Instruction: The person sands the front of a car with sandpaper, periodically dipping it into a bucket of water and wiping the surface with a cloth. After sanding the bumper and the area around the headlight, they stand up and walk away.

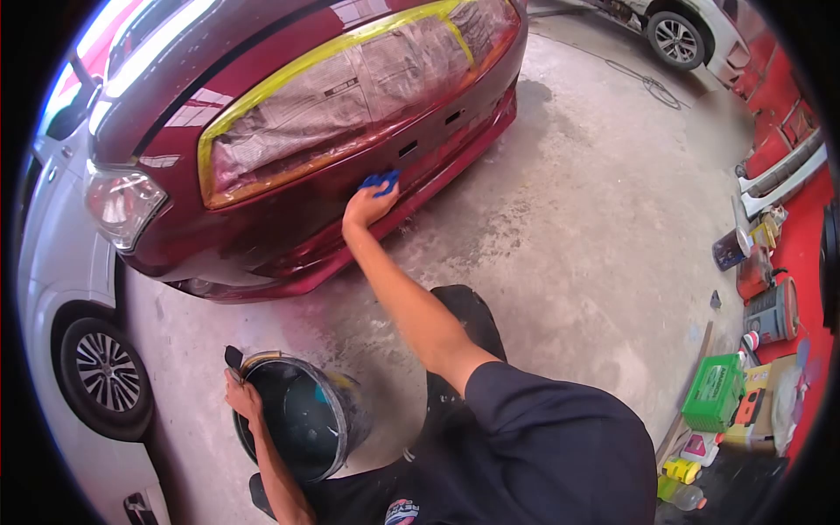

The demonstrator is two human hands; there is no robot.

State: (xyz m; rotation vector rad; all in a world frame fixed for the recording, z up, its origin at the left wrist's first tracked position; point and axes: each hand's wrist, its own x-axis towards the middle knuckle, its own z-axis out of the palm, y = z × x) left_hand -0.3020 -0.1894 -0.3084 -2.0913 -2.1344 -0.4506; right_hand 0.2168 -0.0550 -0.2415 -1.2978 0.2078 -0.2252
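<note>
My right arm reaches forward to the dark red car bumper (302, 223). Bunched in my right hand (372, 206) is a blue cloth (380, 183), pressed against the bumper's painted face below the masked opening. Down at the left, my left hand (244, 395) is closed on the rim of a black bucket (337, 420), with its fingers partly hidden. A small black piece (233, 356) sticks up beside that hand, and a tan strip lies along the rim. Dark liquid shows inside the bucket.
Yellow tape (289, 79) edges the masking paper (341, 87) over the bumper opening. A silver car (52, 254) stands at the left. Cans, a green box (713, 394) and bottles line the right wall. A white car (691, 26) with a cable near it is behind.
</note>
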